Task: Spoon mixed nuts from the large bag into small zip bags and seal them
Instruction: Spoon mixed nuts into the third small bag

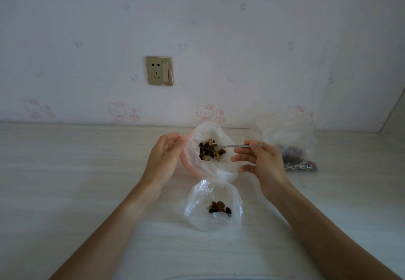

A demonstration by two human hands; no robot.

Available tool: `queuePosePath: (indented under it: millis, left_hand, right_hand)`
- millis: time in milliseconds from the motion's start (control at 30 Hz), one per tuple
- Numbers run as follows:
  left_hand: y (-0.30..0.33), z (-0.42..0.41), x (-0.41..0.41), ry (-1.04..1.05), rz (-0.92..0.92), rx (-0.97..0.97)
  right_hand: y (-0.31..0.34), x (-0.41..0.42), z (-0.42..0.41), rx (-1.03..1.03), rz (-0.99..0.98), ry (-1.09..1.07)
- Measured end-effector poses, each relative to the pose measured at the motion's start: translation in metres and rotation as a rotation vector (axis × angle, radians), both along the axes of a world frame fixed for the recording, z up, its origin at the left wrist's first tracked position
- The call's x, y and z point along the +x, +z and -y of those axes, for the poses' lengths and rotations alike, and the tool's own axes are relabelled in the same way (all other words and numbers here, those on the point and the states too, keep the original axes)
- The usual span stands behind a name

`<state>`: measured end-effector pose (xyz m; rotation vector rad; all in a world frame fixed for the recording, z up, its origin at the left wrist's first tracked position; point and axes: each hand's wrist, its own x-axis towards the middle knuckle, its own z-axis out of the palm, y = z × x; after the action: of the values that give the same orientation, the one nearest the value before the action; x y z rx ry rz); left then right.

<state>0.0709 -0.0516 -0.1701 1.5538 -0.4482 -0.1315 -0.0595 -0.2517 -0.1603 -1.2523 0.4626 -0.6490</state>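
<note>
My left hand (pixel 163 157) holds a small clear plastic bag (pixel 213 218) by its open mouth, above the table; the bag hangs down with a few dark nuts (pixel 219 207) at its bottom. My right hand (pixel 260 161) pinches a metal spoon (pixel 238 146) by its handle. The spoon's bowl carries a heap of mixed nuts (pixel 211 152) and sits in the bag's mouth. The large clear bag (pixel 291 144) of mixed nuts stands on the table at the right, behind my right hand.
The pale wood-grain table (pixel 87 181) runs up to a wall with cartoon cat wallpaper. A gold wall socket with a switch (pixel 159 70) is on the wall above the table. A side wall closes the far right corner.
</note>
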Motion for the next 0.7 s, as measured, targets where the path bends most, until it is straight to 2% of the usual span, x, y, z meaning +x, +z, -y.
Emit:
queuePosePath:
  millis: [200, 300, 467, 700]
  left_hand:
    - [0.007, -0.026, -0.028, 0.109, 0.307, 0.182]
    - [0.007, -0.038, -0.049, 0.029, 0.399, 0.266]
    - [0.000, -0.047, -0.072, -0.141, 0.386, 0.382]
    - [-0.009, -0.043, -0.077, -0.149, 0.342, 0.358]
  right_hand:
    - [0.022, -0.027, -0.002, -0.013, 0.070, 0.031]
    - [0.028, -0.046, -0.006, -0.017, 0.104, 0.082]
    - [0.028, -0.076, -0.015, -0.030, 0.125, 0.152]
    - [0.004, -0.112, -0.026, -0.026, 0.038, 0.178]
